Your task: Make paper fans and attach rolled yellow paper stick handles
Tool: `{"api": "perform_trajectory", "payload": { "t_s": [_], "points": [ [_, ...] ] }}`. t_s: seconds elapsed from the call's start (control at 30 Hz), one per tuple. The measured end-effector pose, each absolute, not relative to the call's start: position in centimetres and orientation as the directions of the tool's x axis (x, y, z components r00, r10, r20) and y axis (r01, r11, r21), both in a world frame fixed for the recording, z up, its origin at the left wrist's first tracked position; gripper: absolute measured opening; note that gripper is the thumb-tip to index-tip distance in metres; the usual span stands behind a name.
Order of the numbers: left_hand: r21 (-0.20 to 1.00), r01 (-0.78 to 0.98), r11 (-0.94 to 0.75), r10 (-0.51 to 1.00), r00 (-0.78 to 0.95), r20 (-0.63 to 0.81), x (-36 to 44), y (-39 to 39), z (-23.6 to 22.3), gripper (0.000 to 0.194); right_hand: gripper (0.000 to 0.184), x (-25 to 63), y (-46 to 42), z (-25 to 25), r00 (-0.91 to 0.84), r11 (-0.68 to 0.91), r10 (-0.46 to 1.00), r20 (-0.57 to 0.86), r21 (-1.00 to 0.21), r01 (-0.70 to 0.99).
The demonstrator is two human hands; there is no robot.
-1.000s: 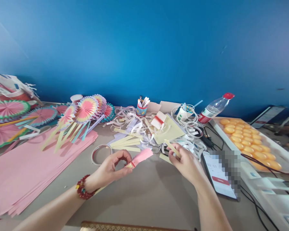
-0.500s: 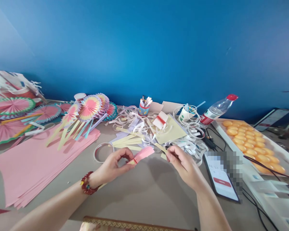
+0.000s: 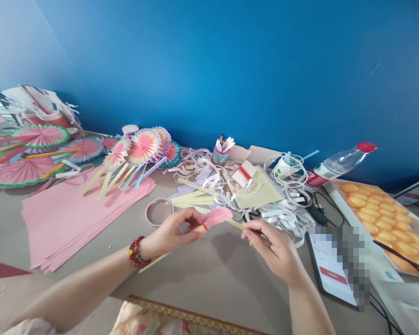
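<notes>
Visibly, pink paper [image 3: 218, 216], edge fanned; yellow strip [image 3: 236, 224] just beside

Bright blue wall [image 3: 212, 70], paler at upper left, behind a grey-brown table [image 3: 223, 284].

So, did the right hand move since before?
Yes. The right hand has moved left, farther from the phone, bringing its yellow strip closer to the folded pink paper.

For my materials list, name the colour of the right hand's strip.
The strip is pale yellow; see the head view.
</notes>
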State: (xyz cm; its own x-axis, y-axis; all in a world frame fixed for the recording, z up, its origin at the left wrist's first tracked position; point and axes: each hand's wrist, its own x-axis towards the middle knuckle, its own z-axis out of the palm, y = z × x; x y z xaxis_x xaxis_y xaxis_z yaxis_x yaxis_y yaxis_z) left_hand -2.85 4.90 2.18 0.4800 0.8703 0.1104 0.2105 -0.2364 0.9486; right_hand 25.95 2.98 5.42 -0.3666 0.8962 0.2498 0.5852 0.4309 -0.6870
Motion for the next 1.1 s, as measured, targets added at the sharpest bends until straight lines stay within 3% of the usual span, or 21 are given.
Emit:
{"api": "perform_trajectory", "payload": {
  "t_s": [0.2, 0.47, 0.8, 1.1],
  "points": [
    [0.732, 0.373, -0.571, 0.778, 0.531, 0.337, -2.9, 4.6, 2.7, 0.016, 0.012, 25.4, 2.9, 5.1, -0.386, 0.462, 0.882, 0.271, -0.657, 0.596],
    [0.558, 0.474, -0.681, 0.724, 0.546, 0.421, -2.3, 3.9, 2.6, 0.013, 0.014, 25.4, 3.0, 4.7, -0.359, 0.431, 0.897, 0.257, -0.689, 0.583],
    [0.558, 0.492, -0.668, 0.735, 0.554, 0.391, -1.9, 3.6, 2.2, 0.007, 0.014, 25.5, 3.2, 4.1, -0.350, 0.397, 0.907, 0.233, -0.748, 0.532],
    [0.633, 0.477, -0.609, 0.776, 0.523, 0.352, -2.3, 4.1, 2.7, 0.006, 0.018, 25.1, 3.2, 4.5, -0.380, 0.363, 0.911, 0.158, -0.745, 0.560]
  ]
}}
